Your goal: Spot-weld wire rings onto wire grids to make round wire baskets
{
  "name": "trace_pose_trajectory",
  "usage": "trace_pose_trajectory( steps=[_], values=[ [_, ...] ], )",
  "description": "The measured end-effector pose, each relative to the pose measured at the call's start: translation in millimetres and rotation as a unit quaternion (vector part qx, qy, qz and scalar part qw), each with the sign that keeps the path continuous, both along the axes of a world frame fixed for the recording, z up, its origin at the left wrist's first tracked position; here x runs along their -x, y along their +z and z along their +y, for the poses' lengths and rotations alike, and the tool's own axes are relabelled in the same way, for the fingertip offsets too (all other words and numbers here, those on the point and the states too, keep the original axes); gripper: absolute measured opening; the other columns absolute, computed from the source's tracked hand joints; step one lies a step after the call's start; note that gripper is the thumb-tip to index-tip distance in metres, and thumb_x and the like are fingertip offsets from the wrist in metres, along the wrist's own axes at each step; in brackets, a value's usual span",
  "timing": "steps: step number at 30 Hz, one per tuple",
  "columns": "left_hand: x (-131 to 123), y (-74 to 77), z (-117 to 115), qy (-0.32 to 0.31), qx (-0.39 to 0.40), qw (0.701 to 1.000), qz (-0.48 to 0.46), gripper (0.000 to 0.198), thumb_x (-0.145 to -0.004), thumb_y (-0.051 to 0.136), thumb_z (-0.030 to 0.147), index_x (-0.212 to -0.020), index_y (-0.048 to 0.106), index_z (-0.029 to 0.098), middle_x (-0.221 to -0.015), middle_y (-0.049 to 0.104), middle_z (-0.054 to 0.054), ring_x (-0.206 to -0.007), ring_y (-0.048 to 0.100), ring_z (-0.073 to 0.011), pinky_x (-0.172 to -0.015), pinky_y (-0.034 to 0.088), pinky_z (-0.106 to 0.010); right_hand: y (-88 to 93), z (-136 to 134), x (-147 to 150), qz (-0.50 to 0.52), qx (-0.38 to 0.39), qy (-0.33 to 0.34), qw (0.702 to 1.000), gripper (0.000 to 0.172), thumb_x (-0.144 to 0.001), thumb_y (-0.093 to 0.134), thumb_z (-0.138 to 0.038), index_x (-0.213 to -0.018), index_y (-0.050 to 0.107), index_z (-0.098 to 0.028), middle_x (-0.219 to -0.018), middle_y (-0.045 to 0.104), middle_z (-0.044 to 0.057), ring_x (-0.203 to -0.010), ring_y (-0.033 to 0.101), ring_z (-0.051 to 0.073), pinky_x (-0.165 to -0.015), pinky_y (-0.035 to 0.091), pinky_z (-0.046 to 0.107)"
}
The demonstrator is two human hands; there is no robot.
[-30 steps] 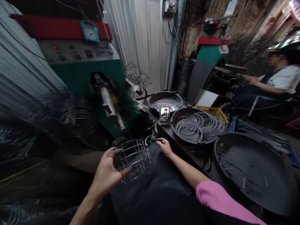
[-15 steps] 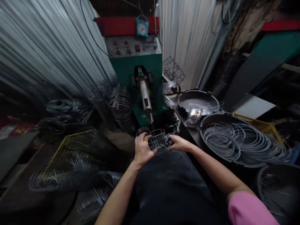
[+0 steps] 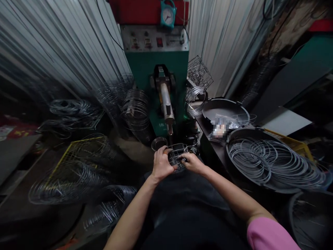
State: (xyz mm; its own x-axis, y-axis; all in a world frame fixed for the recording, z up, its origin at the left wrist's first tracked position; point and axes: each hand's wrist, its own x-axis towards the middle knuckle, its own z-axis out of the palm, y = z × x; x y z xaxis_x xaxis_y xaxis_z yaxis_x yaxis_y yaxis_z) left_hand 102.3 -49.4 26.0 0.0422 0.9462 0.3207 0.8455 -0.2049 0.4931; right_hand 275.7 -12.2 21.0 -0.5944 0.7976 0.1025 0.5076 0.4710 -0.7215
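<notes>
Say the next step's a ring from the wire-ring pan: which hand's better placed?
Likely the right hand: it's nearer the wire rings. The left hand grips the wire basket on the farther side. The right is at the basket too, so may need freeing first.

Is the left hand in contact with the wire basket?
Touching: the head view shows the left hand clasping the left end of the wire basket between thumb and fingers.

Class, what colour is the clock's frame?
The clock has a teal frame, shown in the head view.
</notes>
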Motion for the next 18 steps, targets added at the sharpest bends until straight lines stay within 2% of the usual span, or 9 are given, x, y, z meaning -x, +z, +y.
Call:
trace_pose_trajectory(
  steps=[3,6,11,18],
  values=[
    [5,-0.5,4,-0.005,0.017,1.0,-0.024,0.062,-0.05,0.073,0.029,-0.108,0.056,0.018,-0.124,0.049,-0.013,-0.117,0.047,-0.0303,-0.1,0.039,-0.044,4.2,5,-7,-0.007,-0.016,0.068,0.998,0.023,-0.079,0.052,-0.012,-0.098,0.065,-0.016,-0.094,0.067,0.008,-0.088,0.062,0.017,-0.079,0.048,0.029],
    [10,2.0,8,-0.01,0.041,0.998,-0.042,0.062,-0.05,0.074,0.029,-0.108,0.056,0.018,-0.124,0.049,-0.012,-0.118,0.047,-0.0291,-0.1,0.04,-0.041,9.7,9,-9,-0.027,-0.042,0.101,0.994,0.029,-0.077,0.059,-0.016,-0.106,0.062,-0.016,-0.098,0.065,0.009,-0.091,0.061,0.019,-0.081,0.048,0.03],
    [17,6.2,16,-0.013,0.064,0.996,-0.063,0.063,-0.049,0.075,0.027,-0.108,0.056,0.02,-0.125,0.048,-0.01,-0.119,0.046,-0.0295,-0.1,0.04,-0.042,12.4,15,-3,-0.051,-0.059,0.099,0.992,0.027,-0.075,0.061,-0.011,-0.101,0.064,-0.016,-0.094,0.065,0.009,-0.088,0.062,0.019,-0.08,0.049,0.03],
    [24,2.6,27,-0.027,0.051,0.995,-0.08,0.062,-0.049,0.075,0.027,-0.108,0.056,0.019,-0.126,0.047,-0.011,-0.118,0.048,-0.0297,-0.1,0.04,-0.043,9.3,27,4,-0.017,-0.077,0.093,0.993,0.018,-0.077,0.061,-0.015,-0.094,0.066,-0.018,-0.09,0.066,0.007,-0.084,0.063,0.017,-0.074,0.05,0.028]
  ],
)
